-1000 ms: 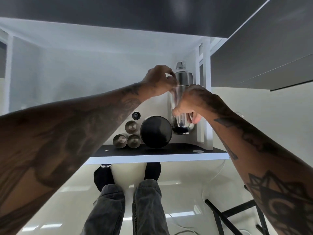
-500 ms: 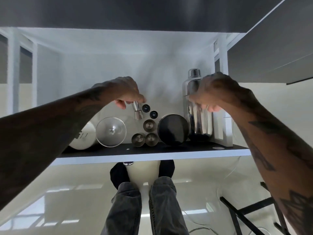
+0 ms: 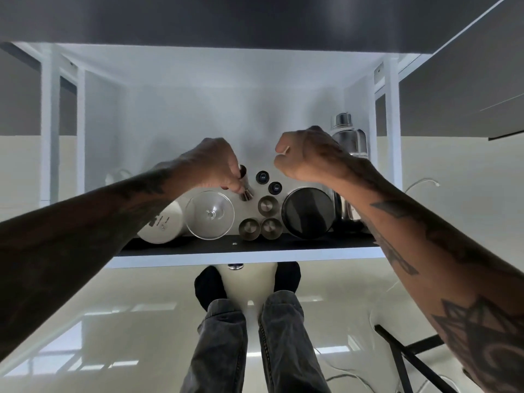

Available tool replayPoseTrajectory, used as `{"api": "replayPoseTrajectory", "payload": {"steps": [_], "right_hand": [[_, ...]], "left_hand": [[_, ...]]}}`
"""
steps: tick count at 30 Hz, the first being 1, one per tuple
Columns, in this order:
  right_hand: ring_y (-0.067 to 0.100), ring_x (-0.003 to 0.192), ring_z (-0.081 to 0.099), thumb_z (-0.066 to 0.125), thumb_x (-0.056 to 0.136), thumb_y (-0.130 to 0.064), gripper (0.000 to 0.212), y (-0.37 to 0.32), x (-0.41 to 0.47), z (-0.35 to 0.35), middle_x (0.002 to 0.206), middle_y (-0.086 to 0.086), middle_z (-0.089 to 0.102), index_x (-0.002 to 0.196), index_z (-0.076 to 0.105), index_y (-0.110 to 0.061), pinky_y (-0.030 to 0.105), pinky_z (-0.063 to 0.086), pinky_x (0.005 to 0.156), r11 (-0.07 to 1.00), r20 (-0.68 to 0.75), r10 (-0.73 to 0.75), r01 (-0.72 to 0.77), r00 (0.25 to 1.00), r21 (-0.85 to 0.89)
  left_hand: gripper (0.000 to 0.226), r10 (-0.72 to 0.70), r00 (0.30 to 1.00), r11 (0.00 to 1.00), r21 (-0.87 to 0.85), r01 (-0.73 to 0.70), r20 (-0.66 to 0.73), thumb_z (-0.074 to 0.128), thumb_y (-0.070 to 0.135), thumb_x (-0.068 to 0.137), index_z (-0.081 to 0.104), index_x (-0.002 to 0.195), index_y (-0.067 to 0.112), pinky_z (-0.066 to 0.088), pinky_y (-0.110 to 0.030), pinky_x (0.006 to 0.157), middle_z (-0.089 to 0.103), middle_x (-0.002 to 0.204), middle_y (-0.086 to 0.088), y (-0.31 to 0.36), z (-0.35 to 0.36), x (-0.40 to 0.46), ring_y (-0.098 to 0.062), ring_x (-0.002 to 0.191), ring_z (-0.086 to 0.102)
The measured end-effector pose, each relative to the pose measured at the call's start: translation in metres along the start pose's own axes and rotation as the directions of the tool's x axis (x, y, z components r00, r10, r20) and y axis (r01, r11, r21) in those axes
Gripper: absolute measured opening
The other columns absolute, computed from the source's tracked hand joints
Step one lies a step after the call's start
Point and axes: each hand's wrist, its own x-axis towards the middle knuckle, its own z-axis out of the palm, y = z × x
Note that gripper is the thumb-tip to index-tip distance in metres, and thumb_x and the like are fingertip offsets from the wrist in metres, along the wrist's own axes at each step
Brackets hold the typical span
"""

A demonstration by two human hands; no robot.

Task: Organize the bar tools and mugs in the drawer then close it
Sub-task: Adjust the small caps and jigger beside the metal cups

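Inside drawer (image 3: 255, 246), left hand (image 3: 211, 163) pinched the jigger (image 3: 246, 185) w/ fingertips above the steel cups (image 3: 266, 205); right hand (image 3: 307, 154) was fisted, empty. Best lowered upright, slowly, beside cups.

Drawer (image 3: 255, 246): white walls, black front strip. Shaker (image 3: 350, 143) + jigger (image 3: 246, 186) + 3 small cups (image 3: 268, 205): brushed silver. Big round lid (image 3: 308, 212): black. Glass (image 3: 210, 214): clear. Mug (image 3: 163, 222): white w/ black print. Both forearms: dark tattoos, geometric on right arm (image 3: 479, 330). Jeans (image 3: 221, 344): faded grey. Socks (image 3: 208, 285): black. Floor (image 3: 113, 307): glossy cream.
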Motion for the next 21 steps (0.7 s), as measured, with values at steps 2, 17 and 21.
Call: {"api": "replayPoseTrajectory", "payload": {"steps": [2,17,21], "right_hand": [[0.029,0.098,0.067,0.056,0.087,-0.025,0.03,0.009,0.0,0.008,0.112,0.013,0.072,0.111,0.067,-0.012,0.035,0.057,0.086,0.999,-0.011,-0.008,0.008,1.0,0.032],[0.024,0.104,0.068,0.053,0.094,-0.021,0.029,0.019,-0.012,0.029,0.119,0.008,0.072,0.119,0.067,-0.017,0.028,0.055,0.088,0.997,-0.029,-0.052,0.053,0.998,0.049],[0.024,0.107,0.064,0.055,0.094,-0.021,0.034,0.021,-0.011,0.038,0.123,0.008,0.067,0.127,0.061,-0.02,0.026,0.049,0.085,0.997,0.004,-0.072,0.072,0.997,0.042]], "left_hand": [[0.023,0.041,0.999,0.998,0.051,-0.039,-0.023,0.09,0.034,0.063,0.07,0.071,0.027,0.033,-0.02,0.047,0.068,0.081,0.0,0.001,0.004,-0.004,-0.016,0.072,0.063],[0.027,0.121,0.98,0.959,0.236,-0.157,0.161,0.088,0.033,0.068,0.079,0.085,0.014,0.032,-0.022,0.044,0.057,0.064,0.005,0.028,0.003,-0.01,-0.008,0.055,0.052],[0.019,0.121,0.98,0.96,0.234,-0.156,0.157,0.086,0.028,0.071,0.079,0.085,0.017,0.032,-0.022,0.045,0.066,0.072,0.004,0.027,0.0,-0.006,-0.011,0.064,0.058]]}}
